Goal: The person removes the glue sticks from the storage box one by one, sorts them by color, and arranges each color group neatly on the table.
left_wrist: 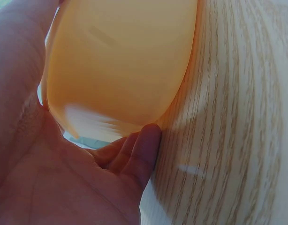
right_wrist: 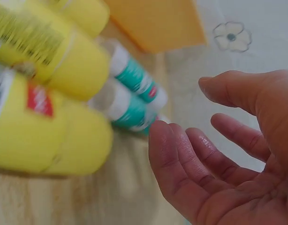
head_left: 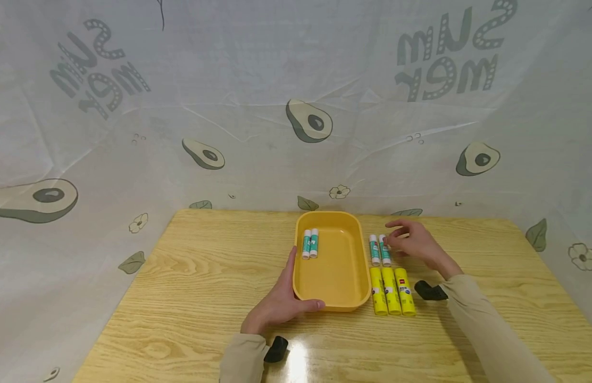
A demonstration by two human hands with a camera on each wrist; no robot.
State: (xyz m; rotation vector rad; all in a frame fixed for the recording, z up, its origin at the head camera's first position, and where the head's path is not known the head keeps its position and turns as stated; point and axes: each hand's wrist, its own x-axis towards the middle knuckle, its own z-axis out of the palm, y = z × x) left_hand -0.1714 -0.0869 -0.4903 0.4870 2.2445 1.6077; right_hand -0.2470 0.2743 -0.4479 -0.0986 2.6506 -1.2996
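Note:
My left hand point(head_left: 281, 300) grips the near left corner of a yellow-orange plastic tray point(head_left: 331, 304), thumb along the front wall and fingers along the left side. In the left wrist view the fingers point(left_wrist: 143, 150) lie against the tray's wall point(left_wrist: 130, 65). Two small white-and-teal glue sticks point(head_left: 310, 244) lie side by side inside it. Right of the tray are two more small glue sticks point(head_left: 374, 250). My right hand point(head_left: 413, 242) is beside the outer one point(right_wrist: 130, 110), thumb and fingers apart in the right wrist view; whether a fingertip touches it I cannot tell.
Three large yellow glue sticks point(head_left: 390, 291) lie in a row right of the tray, in front of the small ones. Everything is on a wood-grain table point(head_left: 205, 276). A pale printed cloth point(head_left: 257, 175) hangs behind the table and at its sides.

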